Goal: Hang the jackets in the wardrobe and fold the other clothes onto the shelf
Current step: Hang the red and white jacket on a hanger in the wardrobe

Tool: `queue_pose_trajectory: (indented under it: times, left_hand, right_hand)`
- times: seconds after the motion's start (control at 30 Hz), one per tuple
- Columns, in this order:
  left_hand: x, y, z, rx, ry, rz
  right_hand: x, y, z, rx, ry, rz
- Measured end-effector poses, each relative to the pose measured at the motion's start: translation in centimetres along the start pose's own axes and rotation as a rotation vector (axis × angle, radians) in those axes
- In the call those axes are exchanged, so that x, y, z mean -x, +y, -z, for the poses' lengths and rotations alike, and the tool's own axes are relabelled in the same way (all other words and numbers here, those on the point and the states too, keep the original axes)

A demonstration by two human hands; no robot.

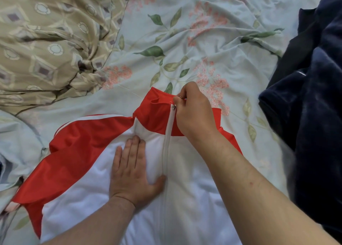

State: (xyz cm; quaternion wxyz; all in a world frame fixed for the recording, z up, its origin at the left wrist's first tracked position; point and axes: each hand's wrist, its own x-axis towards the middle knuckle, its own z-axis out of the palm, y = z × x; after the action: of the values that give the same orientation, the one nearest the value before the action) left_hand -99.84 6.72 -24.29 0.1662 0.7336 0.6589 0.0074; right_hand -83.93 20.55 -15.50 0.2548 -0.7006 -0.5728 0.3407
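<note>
Over on the left a beige patterned cover (46,41) lies bunched on the bed, clear of the work. Next to it, spread front-up on the flowered sheet (185,41), is the red and white jacket (88,148), with its red sleeve running out toward the lower left and its collar pointing away from the person.

The left hand (133,169) lies flat on the white chest panel, fingers stretched open and the thumb just beside the zipper (167,146), pinning the cloth. To its right, the right hand (194,111) is up at the collar with its fingers pinched shut around the top of the zipper, where the small metal pull (173,107) shows; the fingertips themselves are turned away, so exactly how they hold it I cannot tell.

It looks to me like the zip is being run to the top before hanging. The risk is at the collar: the red fabric is rumpled there, and a fold could catch in the slider and jam it. If the flat hand lets go too soon, the front may bunch upward with the pull.

Far right, a dark navy heap of clothes (314,96) sits at the bed's edge, near the right forearm; a careless lift of the jacket could drag it along.
</note>
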Motion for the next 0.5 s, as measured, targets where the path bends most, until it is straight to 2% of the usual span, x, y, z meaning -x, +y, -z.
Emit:
queue_pose_trajectory:
  times: [0.1, 0.17, 0.27, 0.4, 0.5]
  left_hand:
    - [0.0, -0.1, -0.2, -0.009, 0.02, -0.009]
    - [0.0, -0.1, -0.4, -0.02, 0.024, -0.013]
    - [0.1, -0.2, -0.6, -0.028, 0.015, -0.012]
    - [-0.1, -0.2, -0.7, -0.015, 0.034, -0.016]
    - [-0.1, -0.3, -0.9, -0.016, 0.036, -0.018]
  right_hand:
    - [-0.8, 1.0, 0.8, 0.081, 0.14, -0.008]
    - [-1.6, 2.1, 1.6, 0.065, 0.19, -0.111]
    - [-2.3, 3.8, 1.8, 0.184, 0.044, -0.244]
    - [-2.2, 3.9, 1.1, 0.143, -0.073, -0.19]
    - [-1.3, 4.0, 0.5, 0.091, -0.089, -0.122]
